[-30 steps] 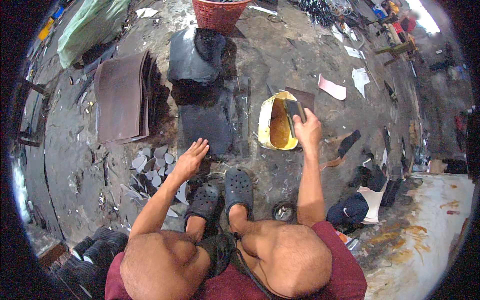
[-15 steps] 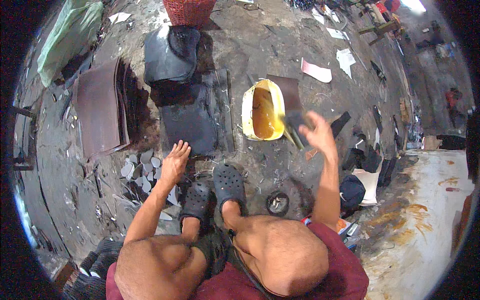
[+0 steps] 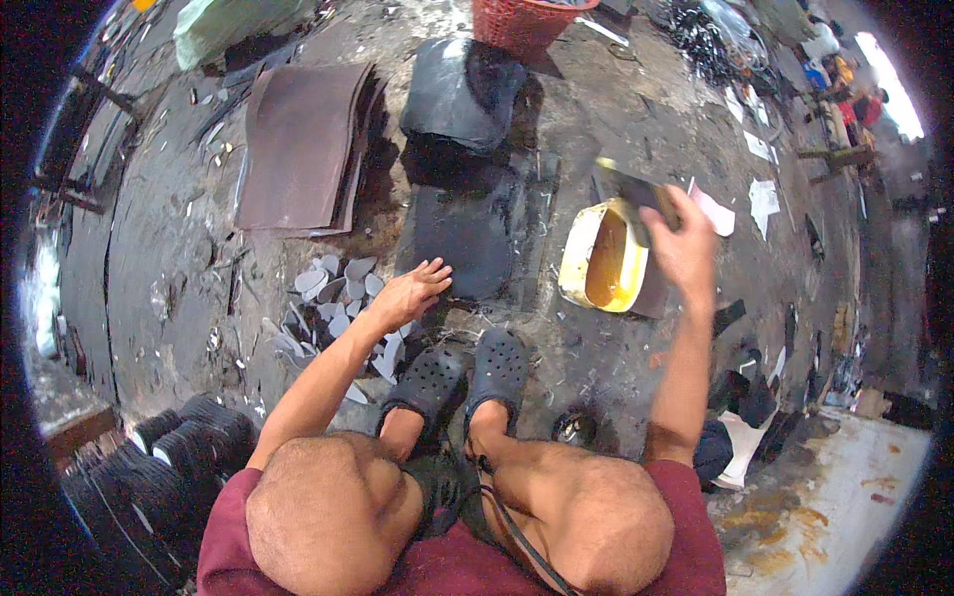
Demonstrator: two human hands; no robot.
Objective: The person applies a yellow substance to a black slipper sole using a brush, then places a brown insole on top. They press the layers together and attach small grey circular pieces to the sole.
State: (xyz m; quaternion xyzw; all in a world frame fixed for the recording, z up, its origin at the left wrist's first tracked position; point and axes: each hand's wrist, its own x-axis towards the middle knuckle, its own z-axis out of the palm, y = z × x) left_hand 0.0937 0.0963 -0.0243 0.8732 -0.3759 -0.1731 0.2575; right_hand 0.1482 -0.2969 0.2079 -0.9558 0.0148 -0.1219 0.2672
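My right hand [image 3: 680,243] grips what looks like a wide, flat, dark brush [image 3: 636,187] with a pale yellowish end. It is over the far right rim of a cut-open yellow-and-white tub [image 3: 570,282], which holds amber liquid [image 3: 608,266], perhaps glue. My left hand [image 3: 412,295] rests with its fingers stretched out at the near left edge of a black sheet [image 3: 462,238] lying on the floor. Loose grey rounded cut-outs [image 3: 343,290] are heaped to the left of that hand.
A stack of brown sheets [image 3: 298,149] lies at the left. Beyond the black sheet stands a pile of curved black sheets [image 3: 462,94], with a red basket [image 3: 517,28] behind. Several black ridged pieces [image 3: 189,447] are heaped at lower left. My clogs [image 3: 497,368] are near the sheet.
My right hand has lifted the brush from beside the tub's right side to above its far rim. The view has shifted left. My left hand stays at the sheet's near edge.
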